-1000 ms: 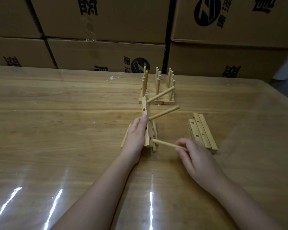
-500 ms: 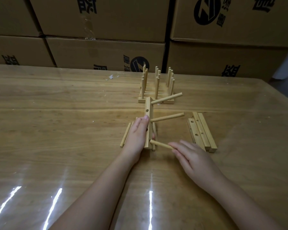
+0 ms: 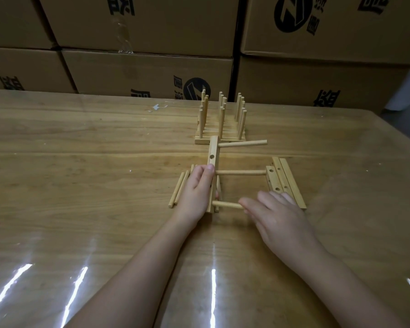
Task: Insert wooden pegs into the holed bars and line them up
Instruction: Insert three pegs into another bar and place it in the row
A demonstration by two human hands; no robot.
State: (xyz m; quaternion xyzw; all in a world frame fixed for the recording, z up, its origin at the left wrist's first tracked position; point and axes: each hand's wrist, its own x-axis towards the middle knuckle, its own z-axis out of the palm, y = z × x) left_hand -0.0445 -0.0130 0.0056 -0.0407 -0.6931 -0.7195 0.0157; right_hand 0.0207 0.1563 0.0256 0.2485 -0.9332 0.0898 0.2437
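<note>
A holed wooden bar (image 3: 213, 153) lies on edge along the table, running away from me. My left hand (image 3: 196, 191) grips its near half, thumb on top. Three pegs stick out of it to the right: a far peg (image 3: 243, 143), a middle peg (image 3: 239, 172) and a near peg (image 3: 226, 204). My right hand (image 3: 277, 216) has straight fingers, and its fingertips press against the outer end of the near peg. Loose pegs (image 3: 178, 189) lie on the table just left of my left hand.
A stack of spare holed bars (image 3: 288, 178) lies right of the pegs, touching the middle peg's tip. Finished bars with upright pegs (image 3: 220, 121) stand in rows behind. Cardboard boxes (image 3: 149, 69) wall off the table's far edge.
The bar has come down level, so its pegs now point flat to the right. My right hand went from pinching the near peg to pressing its end with straight fingers.
</note>
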